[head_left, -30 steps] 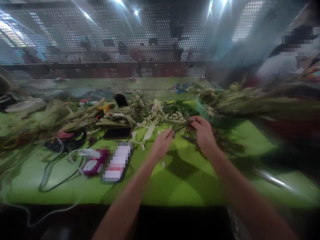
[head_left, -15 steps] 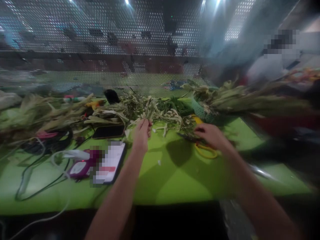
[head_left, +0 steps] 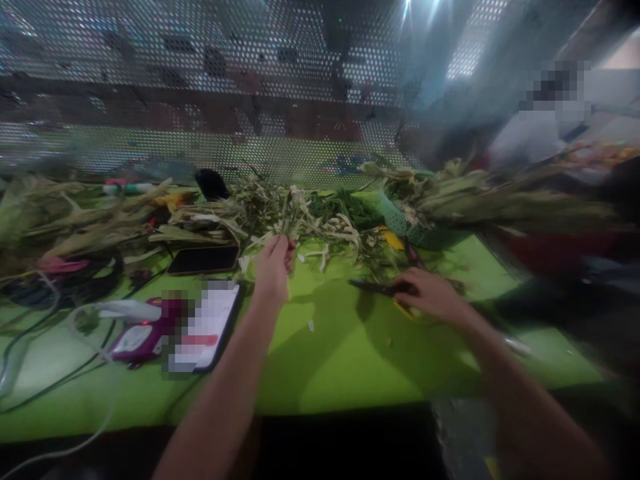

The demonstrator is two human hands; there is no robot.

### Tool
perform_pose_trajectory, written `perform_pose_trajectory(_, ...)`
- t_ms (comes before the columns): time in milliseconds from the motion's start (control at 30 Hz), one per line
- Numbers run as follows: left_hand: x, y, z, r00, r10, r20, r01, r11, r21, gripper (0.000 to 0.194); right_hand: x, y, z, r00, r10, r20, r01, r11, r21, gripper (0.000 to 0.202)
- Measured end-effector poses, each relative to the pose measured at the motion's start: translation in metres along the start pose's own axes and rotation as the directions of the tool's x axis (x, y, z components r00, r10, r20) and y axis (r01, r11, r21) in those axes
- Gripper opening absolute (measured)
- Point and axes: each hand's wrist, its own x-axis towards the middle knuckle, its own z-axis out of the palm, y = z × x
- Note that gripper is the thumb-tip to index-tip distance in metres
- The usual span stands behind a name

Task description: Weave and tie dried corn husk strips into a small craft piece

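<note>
My left hand (head_left: 274,265) is closed around the lower ends of a small bunch of dried stems (head_left: 293,212), whose tops point up and away. Dark-bladed scissors (head_left: 373,287) with yellow handles are held in my right hand (head_left: 425,291), its fingers over the handles and the blades pointing left. Between and beyond my hands lie pale and green plant scraps (head_left: 345,233) on the green table (head_left: 340,360). The scissors and the bunch are apart.
At left are a dark phone (head_left: 204,260), a lit phone (head_left: 206,330), a purple power socket (head_left: 143,337) with cables, and dried leaves (head_left: 95,213). A green basket (head_left: 407,217) with long leaves stands at right. Farther right is a person in white (head_left: 530,143).
My right hand has taken hold of the scissors, now lifted with the blades pointing left. My left hand still grips the bunch. The view has shifted slightly.
</note>
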Motion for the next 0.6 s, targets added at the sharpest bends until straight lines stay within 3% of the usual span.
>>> perform_pose_trajectory(167, 0.001, 0.001, 0.002, 1.000, -0.008, -0.016, 0.008, 1.000, 0.000, 0.028, 0.005, 0.020, -0.013, 0.981, 0.093, -0.170, -0.097, 0.995, -0.012, 0.023)
perform_pose_trajectory(367, 0.001, 0.000, -0.003, 0.999, -0.015, 0.047, 0.014, 0.999, 0.041, 0.027, 0.001, 0.022, -0.018, 0.975, 0.220, -0.006, -0.220, 0.975, -0.004, 0.029)
perform_pose_trajectory(600, 0.002, -0.002, -0.001, 1.000, -0.006, 0.011, 0.006, 1.000, 0.003, 0.025, 0.002, 0.021, -0.025, 0.956, 0.264, -0.132, -0.262, 0.965, 0.033, 0.031)
